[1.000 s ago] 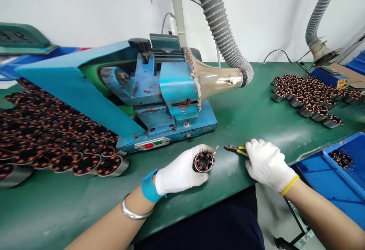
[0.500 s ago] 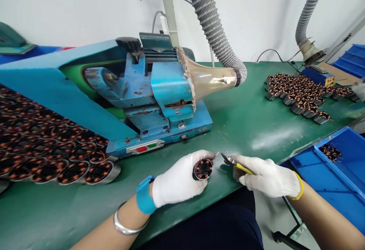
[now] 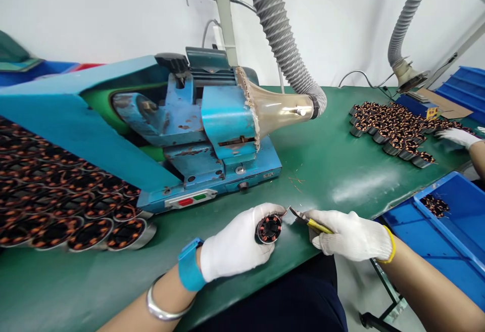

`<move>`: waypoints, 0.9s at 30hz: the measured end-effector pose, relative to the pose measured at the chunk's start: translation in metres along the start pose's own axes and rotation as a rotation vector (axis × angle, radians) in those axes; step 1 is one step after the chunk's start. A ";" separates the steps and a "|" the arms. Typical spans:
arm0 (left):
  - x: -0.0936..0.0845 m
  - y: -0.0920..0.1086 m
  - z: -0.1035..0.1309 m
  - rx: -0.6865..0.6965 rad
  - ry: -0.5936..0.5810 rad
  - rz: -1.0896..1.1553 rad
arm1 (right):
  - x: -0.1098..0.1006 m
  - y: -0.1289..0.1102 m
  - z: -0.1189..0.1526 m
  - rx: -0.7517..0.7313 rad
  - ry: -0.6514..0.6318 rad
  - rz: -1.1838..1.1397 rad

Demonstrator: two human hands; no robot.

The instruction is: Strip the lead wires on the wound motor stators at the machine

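My left hand (image 3: 237, 241), in a white glove, is wrapped round a motor stator (image 3: 270, 229), a metal ring with black and copper-coloured windings facing up. Thin wires stick out near the fingertips. In my right hand (image 3: 346, 233), also gloved, are cutting pliers with yellow handles (image 3: 319, 226). Their dark jaws point left and lie close to the wire ends beside my left fingertips. Whether the jaws touch a wire cannot be made out. Both hands are over the front edge of the green table (image 3: 235, 296).
A blue machine (image 3: 227, 114) with a grey hose (image 3: 282, 34) stands behind my hands. Many stators (image 3: 91, 231) sit at the left, more (image 3: 386, 125) at the back right, near another person's gloved hand (image 3: 456, 136). Blue bins (image 3: 466, 210) are at the right. Wire scraps lie behind the pliers.
The pliers have moved slightly left, closer to my left fingertips, and their jaws look closer together. Another person's hand has come further into view by the stators at the right.
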State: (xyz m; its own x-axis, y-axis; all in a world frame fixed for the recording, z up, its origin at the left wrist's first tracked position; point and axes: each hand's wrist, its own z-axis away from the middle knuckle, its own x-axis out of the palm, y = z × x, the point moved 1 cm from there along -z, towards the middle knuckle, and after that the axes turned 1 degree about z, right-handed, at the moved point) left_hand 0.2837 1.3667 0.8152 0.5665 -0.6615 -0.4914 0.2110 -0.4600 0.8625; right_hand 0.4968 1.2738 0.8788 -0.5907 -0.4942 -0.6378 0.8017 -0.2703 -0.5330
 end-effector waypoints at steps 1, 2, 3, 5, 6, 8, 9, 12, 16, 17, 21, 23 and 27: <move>0.000 0.000 0.000 -0.007 -0.004 -0.004 | 0.000 0.000 0.000 0.016 -0.013 0.014; 0.000 0.001 0.000 -0.016 -0.010 -0.008 | -0.001 -0.001 0.000 0.032 -0.029 0.030; 0.000 0.001 0.000 -0.028 -0.017 -0.012 | -0.001 -0.002 0.001 0.043 -0.042 0.043; -0.001 0.003 0.000 -0.049 -0.030 -0.015 | -0.003 -0.004 0.001 0.050 -0.056 0.054; -0.001 0.003 0.000 -0.053 -0.035 -0.013 | -0.003 -0.005 0.002 0.048 -0.057 0.052; -0.002 0.004 -0.001 -0.055 -0.043 -0.008 | -0.004 -0.006 0.002 0.041 -0.065 0.042; -0.002 0.004 -0.001 -0.054 -0.046 -0.005 | -0.004 -0.006 0.002 0.042 -0.067 0.040; -0.001 0.002 -0.001 -0.056 -0.050 -0.007 | -0.003 -0.006 0.002 0.047 -0.057 0.055; 0.000 -0.001 -0.001 -0.046 -0.043 -0.008 | 0.000 -0.003 0.000 -0.014 -0.008 0.084; 0.001 -0.001 -0.001 -0.040 -0.042 -0.006 | 0.001 -0.001 0.000 -0.036 0.004 0.086; 0.000 0.000 0.000 -0.030 -0.044 -0.004 | 0.005 0.004 -0.003 -0.078 0.035 0.101; 0.000 0.001 0.000 -0.027 -0.041 -0.010 | 0.007 0.005 -0.003 -0.075 0.046 0.118; 0.001 0.001 -0.001 -0.029 -0.023 -0.018 | 0.009 0.004 -0.003 -0.050 0.074 0.141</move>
State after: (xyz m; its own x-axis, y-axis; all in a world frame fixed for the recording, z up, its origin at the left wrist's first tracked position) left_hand 0.2857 1.3663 0.8151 0.5438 -0.6672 -0.5091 0.2439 -0.4547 0.8566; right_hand 0.4940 1.2709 0.8691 -0.4788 -0.4619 -0.7466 0.8729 -0.1598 -0.4609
